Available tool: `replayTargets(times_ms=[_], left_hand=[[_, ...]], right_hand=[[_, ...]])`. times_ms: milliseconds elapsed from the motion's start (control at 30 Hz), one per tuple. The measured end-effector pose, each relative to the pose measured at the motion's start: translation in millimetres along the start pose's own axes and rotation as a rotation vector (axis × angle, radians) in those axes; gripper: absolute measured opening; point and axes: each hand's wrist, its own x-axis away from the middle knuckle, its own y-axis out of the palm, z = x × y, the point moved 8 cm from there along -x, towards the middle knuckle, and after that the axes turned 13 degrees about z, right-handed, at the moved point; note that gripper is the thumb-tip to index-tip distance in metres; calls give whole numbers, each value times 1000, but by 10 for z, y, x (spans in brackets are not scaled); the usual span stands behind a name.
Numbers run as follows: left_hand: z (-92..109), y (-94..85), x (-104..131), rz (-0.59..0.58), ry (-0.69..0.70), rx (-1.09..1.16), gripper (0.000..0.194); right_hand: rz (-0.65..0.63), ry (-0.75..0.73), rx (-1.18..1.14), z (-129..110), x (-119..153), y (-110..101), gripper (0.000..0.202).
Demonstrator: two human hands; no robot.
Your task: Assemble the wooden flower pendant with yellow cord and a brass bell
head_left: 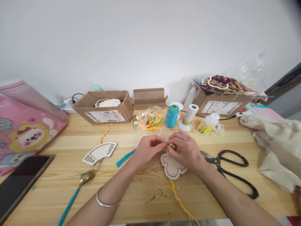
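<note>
Pale wall (141, 40) rises behind a wooden table (113, 191) in the head view, where a spool of blue thread (172, 116) and a glue bottle (208, 125) stand beyond the two hands. Left thumb and forefinger meet at the tips on the left hand (148, 150), though I cannot tell whether they pinch anything, while the right hand (184, 149) has its fingers closed around a small gold bell (173, 146). Just below the hands is a cloud-shaped wooden piece (174, 168) with a yellow cord (176, 197) trailing toward the table's near edge, between a blue tassel (125, 158) and black-handled scissors (218, 160).
</note>
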Motion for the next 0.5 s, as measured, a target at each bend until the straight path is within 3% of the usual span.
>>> replayTargets(times_ms=[133,367,500], left_hand=[[19,13,12,11,34,29,11],[-30,18,11,0,-58,167,19],[-10,32,3,-40,15,26,20]], right_hand=[[2,-13,8,-17,1,-8,14],[39,-5,19,-2,10,-32,14],[28,-26,20,-1,12,-26,13]])
